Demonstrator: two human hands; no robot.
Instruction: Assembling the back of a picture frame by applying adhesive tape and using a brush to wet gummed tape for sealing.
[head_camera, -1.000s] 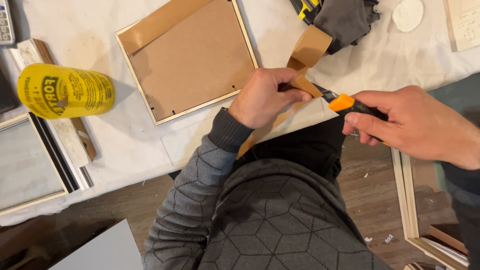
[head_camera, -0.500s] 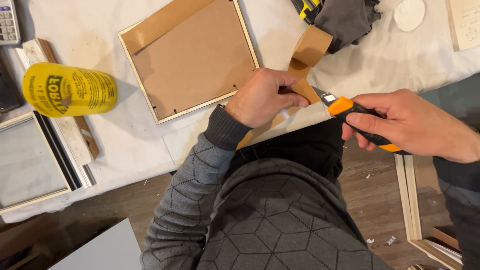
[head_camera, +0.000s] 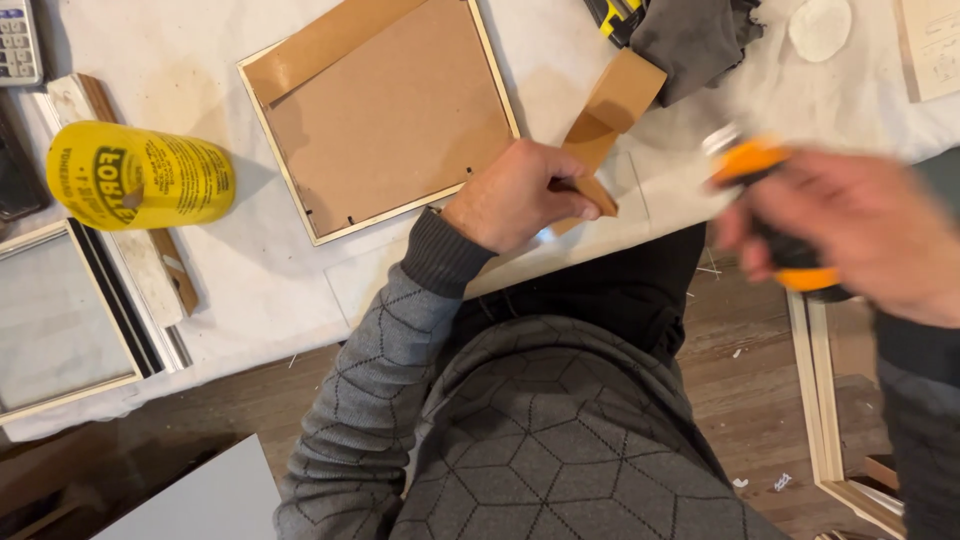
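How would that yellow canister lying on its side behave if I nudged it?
The yellow canister is round and lies on its side on the white cloth, so it would likely roll toward or away from you rather than slide. The soft cloth may slow it. The wooden strip beside it could stop it.
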